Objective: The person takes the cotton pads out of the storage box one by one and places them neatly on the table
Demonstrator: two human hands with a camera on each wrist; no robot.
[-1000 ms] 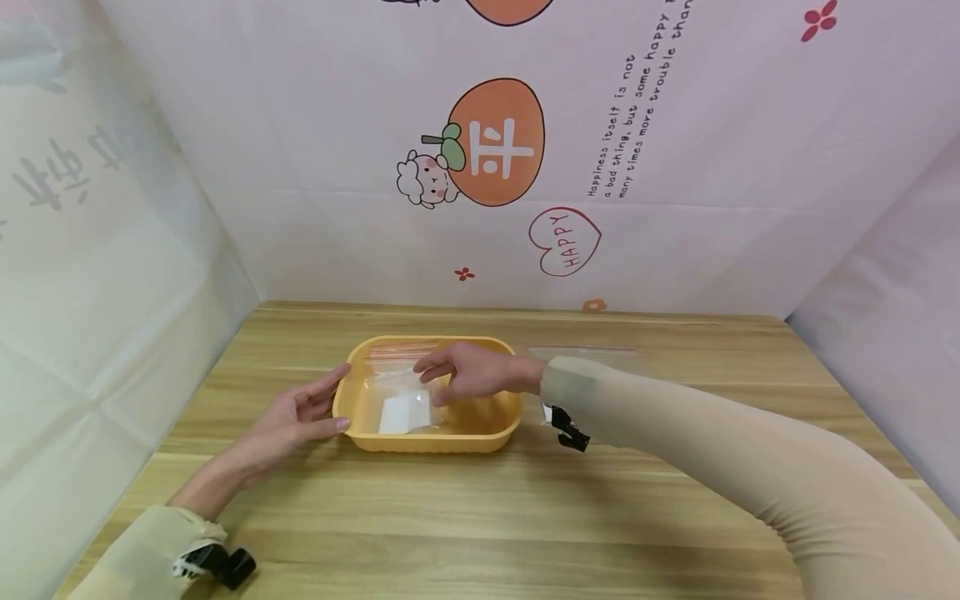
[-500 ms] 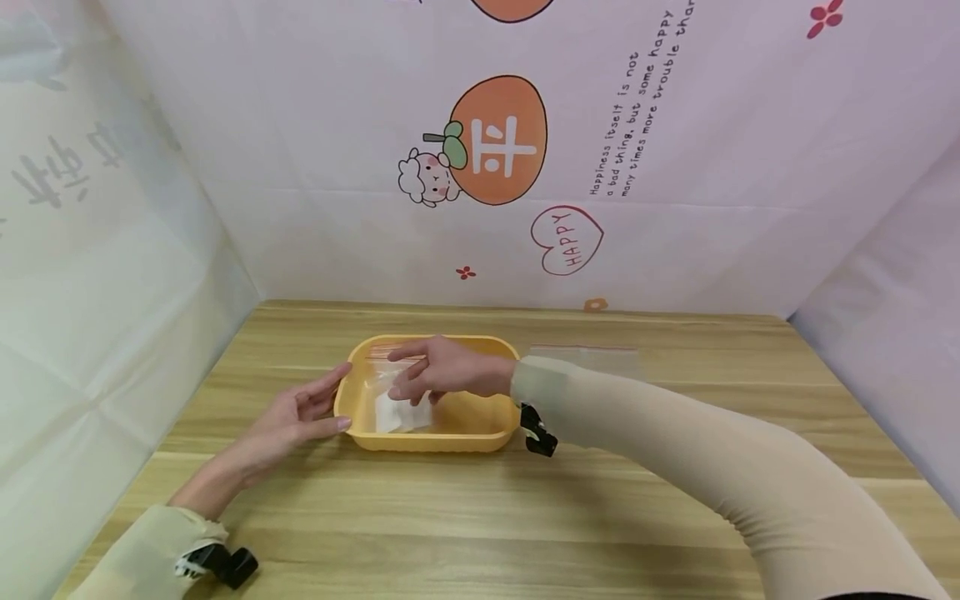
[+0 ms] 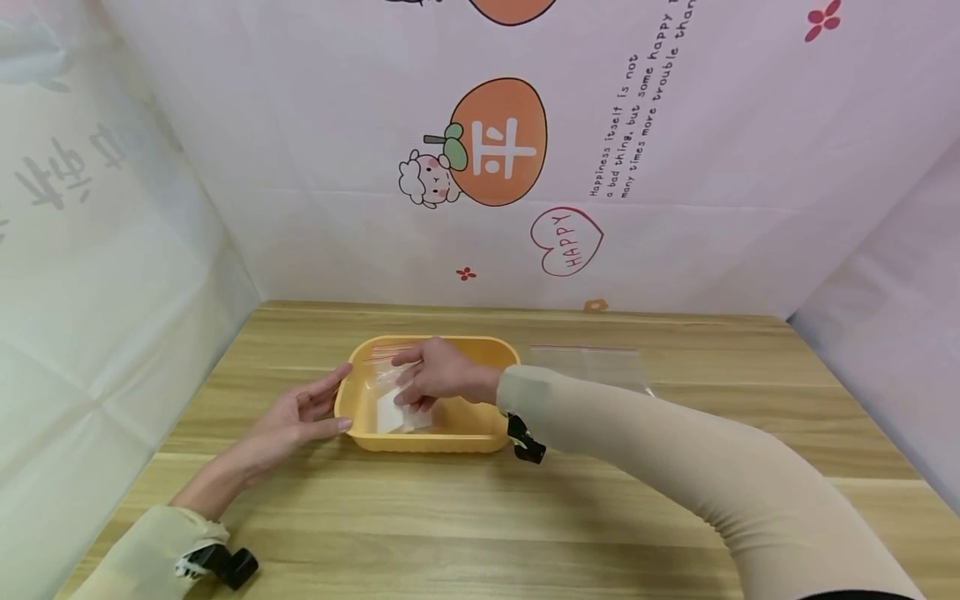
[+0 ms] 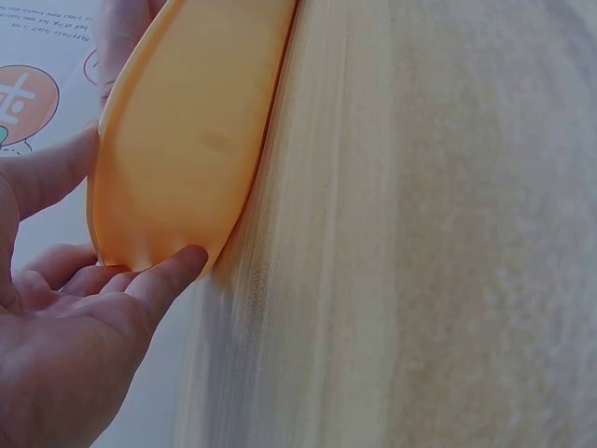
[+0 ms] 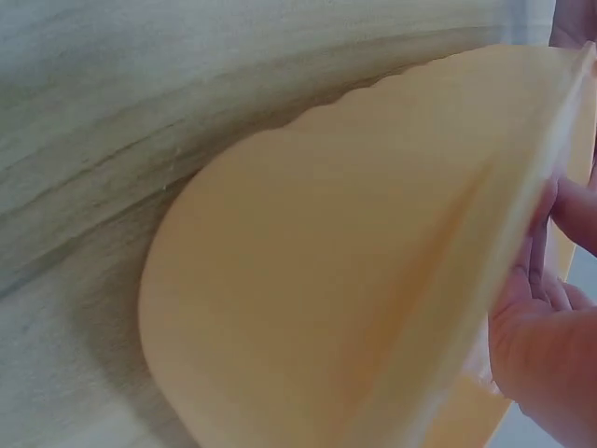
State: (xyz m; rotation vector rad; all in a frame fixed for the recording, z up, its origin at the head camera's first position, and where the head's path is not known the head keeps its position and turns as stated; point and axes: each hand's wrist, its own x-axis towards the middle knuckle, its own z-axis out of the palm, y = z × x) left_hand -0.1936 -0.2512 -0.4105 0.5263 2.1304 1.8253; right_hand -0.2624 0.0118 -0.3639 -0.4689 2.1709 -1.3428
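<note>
A yellow plastic basket (image 3: 431, 444) stands on the table. Clear zip bags (image 3: 386, 354) with red seal lines lie in its left half, and white flat pieces (image 3: 388, 414) show through them. My left hand (image 3: 288, 421) holds the basket's left end, thumb and fingers spread against its rim and wall; in the left wrist view the hand (image 4: 84, 327) has fingertips on the outer wall. My right hand (image 3: 442, 371) reaches inside, bent fingers over the bags. In the right wrist view the basket wall partly covers that hand (image 5: 550, 345). Whether it pinches a bag is hidden.
Another clear zip bag (image 3: 592, 358) lies on the wooden table (image 3: 450, 525) to the right of the basket, partly behind the right sleeve (image 3: 637, 433). A printed cloth wall (image 3: 337, 250) rises behind the table, with white cloth at both sides.
My right hand has moved left inside the basket, then down onto the bags and white pieces. My left hand has stayed at the basket's left end.
</note>
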